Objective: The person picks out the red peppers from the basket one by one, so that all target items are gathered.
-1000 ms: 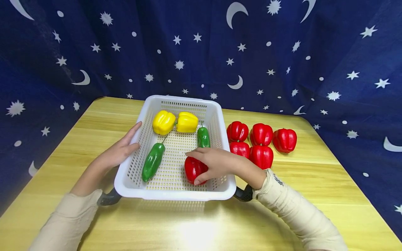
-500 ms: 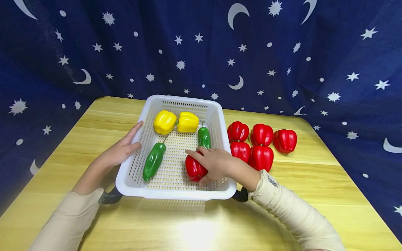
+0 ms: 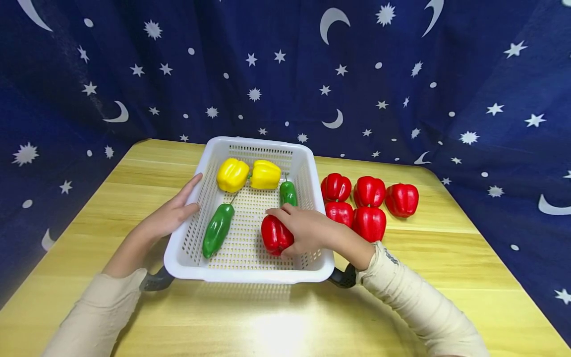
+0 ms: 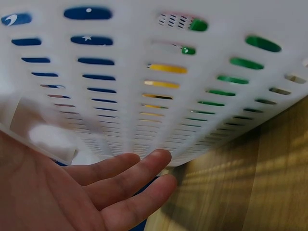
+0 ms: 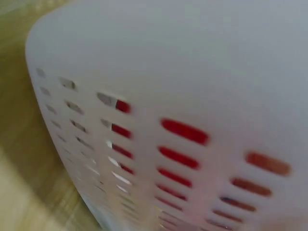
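Note:
My right hand (image 3: 310, 230) reaches over the near right side of a white perforated plastic basket (image 3: 250, 276) and grips a red bell pepper (image 3: 275, 234) low inside it, fingers over the top and thumb at the near side. My left hand (image 3: 169, 213) rests against the basket's left rim with fingers extended; the left wrist view shows the loose fingers of that hand (image 4: 130, 185) beside the slotted wall. Also in the basket lie two yellow bell peppers (image 3: 233, 175) at the back, a long green pepper (image 3: 218, 230) at left and another green pepper (image 3: 288, 193), partly hidden, at right.
Several red bell peppers (image 3: 370, 224) stand in a group on the wooden table (image 3: 446, 277), just right of the basket. A dark blue curtain (image 3: 285, 69) with stars and moons hangs behind the table. Slotted basket wall (image 5: 144, 57) fills most of the right wrist view.
The red bell pepper under my right hand has tipped a little, and its stem end now shows toward the front. My right thumb has drawn back toward its right side. The left hand stays put.

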`<state>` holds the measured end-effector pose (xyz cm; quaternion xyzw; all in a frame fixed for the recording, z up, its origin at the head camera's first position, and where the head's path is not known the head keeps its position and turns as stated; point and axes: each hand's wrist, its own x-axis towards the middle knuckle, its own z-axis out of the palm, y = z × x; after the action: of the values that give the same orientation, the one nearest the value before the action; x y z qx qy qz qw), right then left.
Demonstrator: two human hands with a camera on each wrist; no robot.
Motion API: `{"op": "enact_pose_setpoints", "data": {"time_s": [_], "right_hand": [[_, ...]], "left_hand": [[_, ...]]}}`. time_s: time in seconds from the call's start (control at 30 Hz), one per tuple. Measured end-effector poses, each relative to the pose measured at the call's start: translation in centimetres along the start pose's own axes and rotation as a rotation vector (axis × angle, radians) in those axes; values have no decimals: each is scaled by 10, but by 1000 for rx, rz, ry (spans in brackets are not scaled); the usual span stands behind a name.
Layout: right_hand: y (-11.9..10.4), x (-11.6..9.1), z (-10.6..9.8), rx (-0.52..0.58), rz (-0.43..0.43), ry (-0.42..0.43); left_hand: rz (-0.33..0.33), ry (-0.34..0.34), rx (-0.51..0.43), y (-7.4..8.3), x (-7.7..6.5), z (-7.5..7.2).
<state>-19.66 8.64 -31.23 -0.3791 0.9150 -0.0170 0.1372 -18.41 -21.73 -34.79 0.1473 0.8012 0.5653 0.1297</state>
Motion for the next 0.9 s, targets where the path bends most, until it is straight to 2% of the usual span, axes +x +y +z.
{"op": "enact_pose_setpoints", "data": {"time_s": [0.17, 0.4, 0.63, 0.9], "right_hand": [[4, -8, -7, 90, 0, 45], [11, -19, -20, 159, 0, 95], [20, -28, -29, 150, -36, 166], [28, -39, -39, 197, -14, 183]], "left_hand": [[5, -4, 6, 0, 1, 1], [13, -4, 20, 0, 0, 0], [-4, -7, 15, 0, 0, 0], [8, -13, 5, 0, 0, 0]]}}
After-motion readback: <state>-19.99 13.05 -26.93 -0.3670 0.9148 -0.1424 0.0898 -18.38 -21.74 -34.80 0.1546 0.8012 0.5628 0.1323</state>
